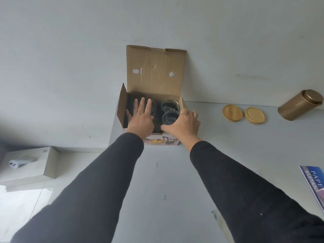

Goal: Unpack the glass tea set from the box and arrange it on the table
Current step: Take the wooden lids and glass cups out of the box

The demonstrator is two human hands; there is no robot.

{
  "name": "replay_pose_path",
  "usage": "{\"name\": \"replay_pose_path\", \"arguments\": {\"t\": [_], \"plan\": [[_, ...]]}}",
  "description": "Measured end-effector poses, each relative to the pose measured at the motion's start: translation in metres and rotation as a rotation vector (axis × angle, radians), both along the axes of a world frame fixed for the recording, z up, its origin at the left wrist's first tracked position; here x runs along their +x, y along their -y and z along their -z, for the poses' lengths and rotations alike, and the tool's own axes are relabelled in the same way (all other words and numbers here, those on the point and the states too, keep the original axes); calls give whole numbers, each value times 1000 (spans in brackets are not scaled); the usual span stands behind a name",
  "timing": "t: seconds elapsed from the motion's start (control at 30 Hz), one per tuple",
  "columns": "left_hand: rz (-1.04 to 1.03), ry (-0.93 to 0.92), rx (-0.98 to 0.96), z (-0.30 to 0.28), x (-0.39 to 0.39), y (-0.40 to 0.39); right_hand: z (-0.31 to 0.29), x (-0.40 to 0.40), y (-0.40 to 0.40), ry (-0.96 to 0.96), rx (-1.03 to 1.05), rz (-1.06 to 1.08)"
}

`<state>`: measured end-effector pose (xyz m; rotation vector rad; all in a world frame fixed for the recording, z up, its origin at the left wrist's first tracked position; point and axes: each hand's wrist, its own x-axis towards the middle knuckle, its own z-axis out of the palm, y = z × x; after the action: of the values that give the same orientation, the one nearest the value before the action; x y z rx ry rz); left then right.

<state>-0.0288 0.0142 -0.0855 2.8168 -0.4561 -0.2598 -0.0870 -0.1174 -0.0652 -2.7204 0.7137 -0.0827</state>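
An open cardboard box (154, 71) stands at the far edge of the grey table, its lid flap up against the wall. Inside, in dark packing, lie a large round glass piece (154, 106) on the left and two glass cups, one at the back (170, 104) and one nearer (170, 117). My left hand (140, 120) is spread flat, fingers apart, over the large glass piece. My right hand (184, 125) curls around the nearer cup at the box's right front corner. The lower parts of the glass are hidden by the box.
Two round wooden coasters (232, 113) (254, 115) lie right of the box, with a gold metal canister (300, 105) tipped beyond them. A blue printed paper (313, 181) sits at the right edge. A white block with a small remote (15, 163) is lower left, off the table.
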Motion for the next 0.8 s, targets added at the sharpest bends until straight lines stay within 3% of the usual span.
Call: {"name": "replay_pose_path", "arguments": {"t": [0.23,0.43,0.67,0.8], "plan": [[-11,-33,-42,-15,-2,-1,-12,-25,14,437,402,13],[-15,109,-72,-32,-7,28,-14,-47,61,648,496,102],[116,285,-214,-34,-34,121,3,-83,162,704,486,261],[204,229,-182,-9,-61,183,24,-109,228,664,452,293]]}}
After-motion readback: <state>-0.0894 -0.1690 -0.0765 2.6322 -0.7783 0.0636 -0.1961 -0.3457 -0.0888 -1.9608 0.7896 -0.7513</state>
